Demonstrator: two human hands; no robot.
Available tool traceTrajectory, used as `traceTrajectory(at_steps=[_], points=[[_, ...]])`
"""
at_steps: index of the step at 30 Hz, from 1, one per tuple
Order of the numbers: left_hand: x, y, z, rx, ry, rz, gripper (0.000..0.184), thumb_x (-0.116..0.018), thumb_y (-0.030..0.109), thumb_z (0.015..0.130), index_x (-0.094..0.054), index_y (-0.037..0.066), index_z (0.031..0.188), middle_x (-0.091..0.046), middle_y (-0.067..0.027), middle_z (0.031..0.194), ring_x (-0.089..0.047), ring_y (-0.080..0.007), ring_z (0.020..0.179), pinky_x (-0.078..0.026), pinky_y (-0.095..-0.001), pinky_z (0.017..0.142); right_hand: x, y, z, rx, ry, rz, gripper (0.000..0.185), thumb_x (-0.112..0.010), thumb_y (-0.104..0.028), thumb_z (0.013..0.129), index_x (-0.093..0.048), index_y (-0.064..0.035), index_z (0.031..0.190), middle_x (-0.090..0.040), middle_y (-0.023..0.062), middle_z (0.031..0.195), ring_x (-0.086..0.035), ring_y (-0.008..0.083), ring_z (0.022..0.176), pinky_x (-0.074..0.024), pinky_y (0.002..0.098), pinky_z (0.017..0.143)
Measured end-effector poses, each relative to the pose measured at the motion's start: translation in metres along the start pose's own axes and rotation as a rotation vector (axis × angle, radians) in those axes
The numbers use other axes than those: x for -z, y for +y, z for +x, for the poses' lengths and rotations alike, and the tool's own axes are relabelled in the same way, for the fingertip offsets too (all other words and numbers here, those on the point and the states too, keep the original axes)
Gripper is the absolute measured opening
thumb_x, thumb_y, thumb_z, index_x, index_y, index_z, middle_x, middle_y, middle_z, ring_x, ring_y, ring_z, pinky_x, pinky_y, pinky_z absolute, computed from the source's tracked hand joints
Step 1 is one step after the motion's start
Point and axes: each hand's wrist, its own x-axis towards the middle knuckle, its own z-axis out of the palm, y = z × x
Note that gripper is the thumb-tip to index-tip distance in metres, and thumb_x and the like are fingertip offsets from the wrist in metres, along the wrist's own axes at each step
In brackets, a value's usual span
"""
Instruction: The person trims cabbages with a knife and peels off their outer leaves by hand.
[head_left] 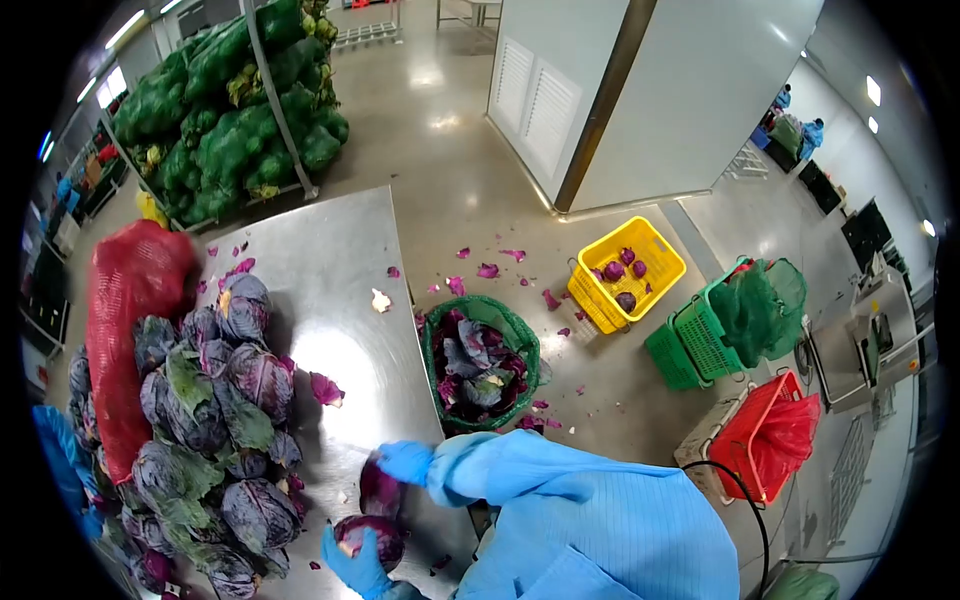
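Note:
In my left hand (358,568), gloved in blue, is a partly peeled red cabbage (380,538) with its pale cut base showing. My right hand (405,462), also in a blue glove, closes on the upper edge of a loose purple cabbage leaf (380,492) just above that cabbage. Both hands are over the steel table (345,240). Beyond them lies a heap of unpeeled red cabbages (262,515) with dark, greenish outer leaves. A red mesh sack (120,340) rests along the heap.
Beside the table stands a green mesh-lined bin (535,350) of peeled leaves. Leaf scraps litter the floor. A yellow crate (660,245) holds several small cabbages. Green crates (700,335) and a red crate (745,440) stand behind. A person's blue sleeve (60,455) shows far left.

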Motion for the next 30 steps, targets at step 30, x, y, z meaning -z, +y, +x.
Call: traceTrajectory(at_steps=[30], points=[[-0.029,0.061,-0.012,0.139,-0.043,0.198,0.119,-0.089,0.053,0.044,-0.036,-0.004,0.135,-0.037,-0.0271,0.132,-0.039,-0.0424,0.123,-0.036,-0.0492,0.101,0.031,-0.021,-0.066,0.432,-0.401,-0.035,0.07,-0.036,-0.057,0.097,-0.023,-0.0143,0.15,-0.065,0.0219,0.099,-0.066,0.0373,0.084,-0.0527,0.0412,0.074]])
